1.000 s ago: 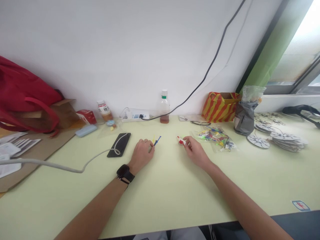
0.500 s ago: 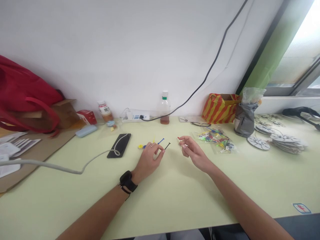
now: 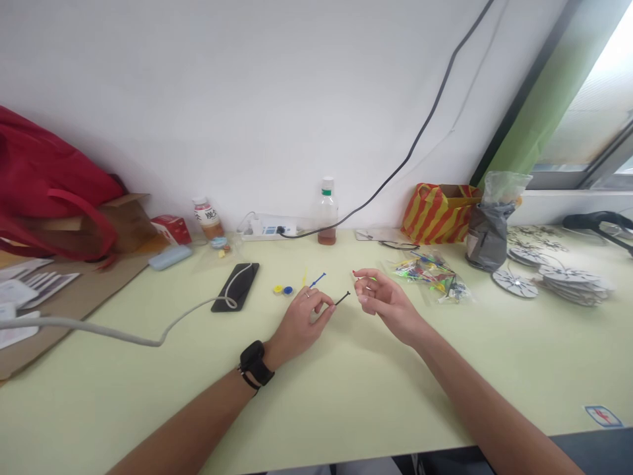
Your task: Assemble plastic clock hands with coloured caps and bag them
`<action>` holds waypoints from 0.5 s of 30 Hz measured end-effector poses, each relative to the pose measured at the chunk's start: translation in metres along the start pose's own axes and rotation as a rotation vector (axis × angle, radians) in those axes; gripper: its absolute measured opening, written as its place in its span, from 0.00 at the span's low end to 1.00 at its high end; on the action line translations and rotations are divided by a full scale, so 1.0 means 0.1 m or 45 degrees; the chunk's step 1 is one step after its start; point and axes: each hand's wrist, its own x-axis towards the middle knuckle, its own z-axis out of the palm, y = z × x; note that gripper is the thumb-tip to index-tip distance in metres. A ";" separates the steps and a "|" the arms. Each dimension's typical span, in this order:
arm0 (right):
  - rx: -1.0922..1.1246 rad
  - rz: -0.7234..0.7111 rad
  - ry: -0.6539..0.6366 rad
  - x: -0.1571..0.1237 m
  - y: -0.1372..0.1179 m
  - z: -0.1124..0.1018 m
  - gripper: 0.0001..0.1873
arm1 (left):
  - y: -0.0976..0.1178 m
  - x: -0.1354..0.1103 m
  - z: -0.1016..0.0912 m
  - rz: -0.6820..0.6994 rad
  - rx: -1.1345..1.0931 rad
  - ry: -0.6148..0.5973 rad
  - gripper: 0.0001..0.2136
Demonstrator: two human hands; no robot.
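My left hand [image 3: 305, 318] pinches a thin black pin [image 3: 342, 298] that points toward my right hand. My right hand [image 3: 383, 300] is lifted just off the pale green table [image 3: 346, 396], fingers curled round a small red and white piece [image 3: 358, 276]. Behind my left hand lie a blue pin [image 3: 318, 279], a yellow pin [image 3: 304, 276], and two small round pieces, one yellow [image 3: 277, 289] and one blue [image 3: 287, 289]. A clear bag of coloured pins [image 3: 429, 273] rests right of my right hand.
A black phone [image 3: 236, 286] with a white cable [image 3: 99, 328] lies to the left. Along the wall stand a power strip [image 3: 267, 227], two bottles [image 3: 327, 212], a striped bag [image 3: 438, 211] and a grey wrapped bag [image 3: 487, 231]. White discs [image 3: 554, 278] lie right; red bag [image 3: 44, 191] left.
My left hand left the blue pin on the table, came back toward me pinching a black pin, uncovering two round pieces. My right hand lifted and moved slightly nearer with its small piece.
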 end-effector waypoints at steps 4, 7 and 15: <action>0.043 0.007 0.030 0.01 0.05 -0.03 0.28 | 0.03 0.00 0.00 0.008 -0.041 -0.017 0.07; 0.023 -0.033 0.072 0.01 0.07 -0.04 0.31 | 0.04 0.00 0.01 -0.001 -0.093 -0.017 0.07; -0.092 -0.127 0.146 0.02 0.07 -0.04 0.27 | 0.02 -0.01 0.01 -0.131 -0.273 -0.056 0.09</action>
